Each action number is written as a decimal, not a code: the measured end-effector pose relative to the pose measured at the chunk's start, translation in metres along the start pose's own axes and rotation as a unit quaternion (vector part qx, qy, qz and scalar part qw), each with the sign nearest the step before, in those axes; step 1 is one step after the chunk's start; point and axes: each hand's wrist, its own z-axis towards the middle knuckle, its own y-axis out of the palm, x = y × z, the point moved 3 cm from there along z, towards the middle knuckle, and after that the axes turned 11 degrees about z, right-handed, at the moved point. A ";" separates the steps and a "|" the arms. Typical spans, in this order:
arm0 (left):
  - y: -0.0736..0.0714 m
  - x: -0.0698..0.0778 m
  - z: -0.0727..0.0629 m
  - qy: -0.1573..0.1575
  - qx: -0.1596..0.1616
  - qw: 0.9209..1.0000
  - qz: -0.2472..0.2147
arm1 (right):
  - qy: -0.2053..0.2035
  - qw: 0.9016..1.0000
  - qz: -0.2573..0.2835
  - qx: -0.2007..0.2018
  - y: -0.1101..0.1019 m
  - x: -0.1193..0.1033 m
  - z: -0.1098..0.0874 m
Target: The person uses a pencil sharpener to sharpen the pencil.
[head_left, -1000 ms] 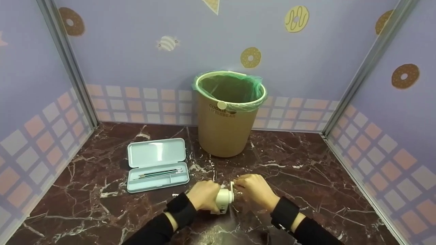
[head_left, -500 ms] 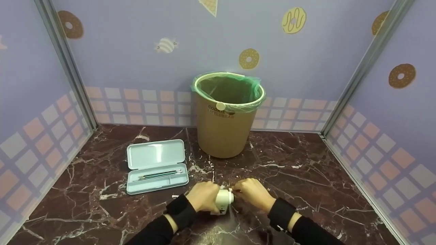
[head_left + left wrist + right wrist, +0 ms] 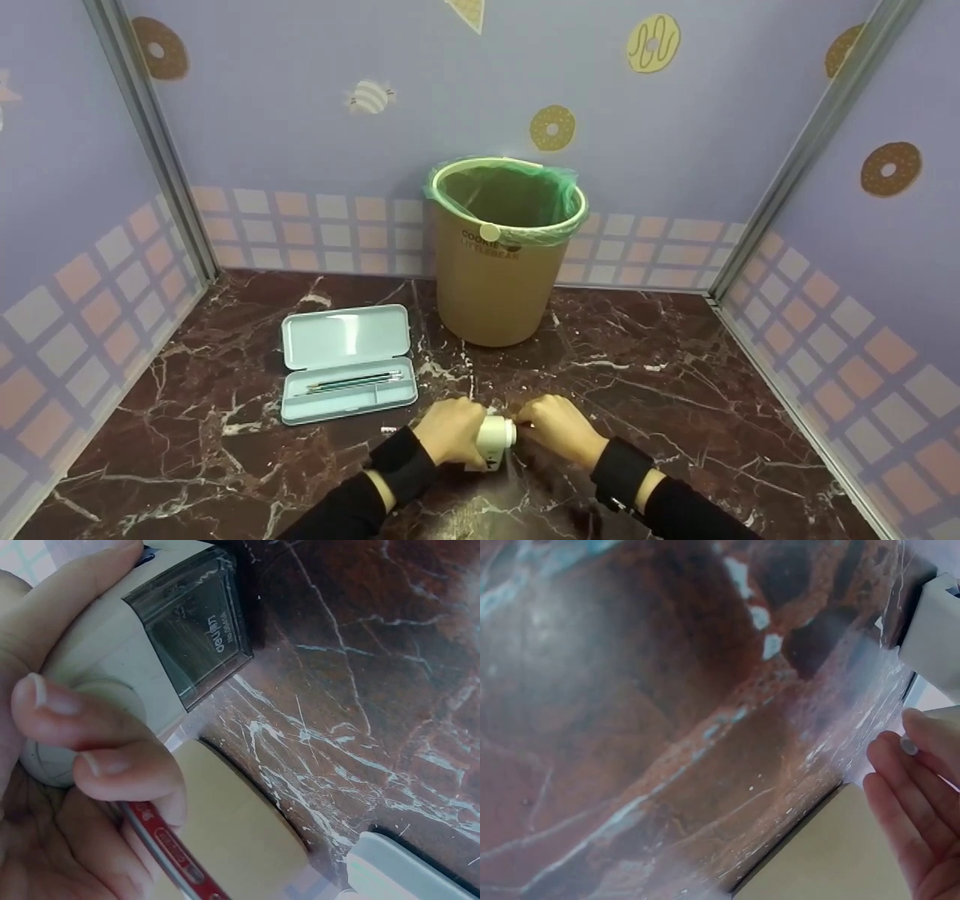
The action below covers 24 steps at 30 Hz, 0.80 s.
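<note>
A white hand-crank pencil sharpener [image 3: 493,442] lies on the tabletop, its crank side turned to the right. My left hand [image 3: 452,433] holds it from the left; its dark see-through shavings drawer [image 3: 199,630] shows in the left wrist view. A red pencil [image 3: 166,846] runs under the curled fingers of that hand, and its pale patterned end [image 3: 388,430] sticks out to the left in the head view. My right hand [image 3: 559,426] pinches the crank knob [image 3: 908,745] between thumb and fingertips, beside the sharpener. Most of the crank arm is hidden.
Left of the hands lies a light blue pencil case [image 3: 347,337] with its lid raised and several pencils [image 3: 352,383] inside. A tan bin [image 3: 495,300] with a green liner [image 3: 564,193] stands behind the hands. Patterned walls enclose the dark marble tabletop [image 3: 645,405].
My right hand has dropped slightly toward me as the crank turned; the crank arm, upright a second ago, no longer shows. My left hand and the sharpener stay in place.
</note>
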 end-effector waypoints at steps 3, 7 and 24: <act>-0.001 0.001 -0.001 -0.001 0.009 1.000 0.009 | -0.011 1.000 -0.011 -0.006 0.001 -0.001 -0.001; -0.001 0.001 -0.002 -0.006 0.025 0.999 0.020 | -0.023 0.999 -0.024 -0.009 0.004 -0.002 -0.004; -0.001 0.003 -0.003 -0.036 0.023 0.999 0.026 | -0.054 0.998 0.018 -0.022 0.008 -0.013 -0.021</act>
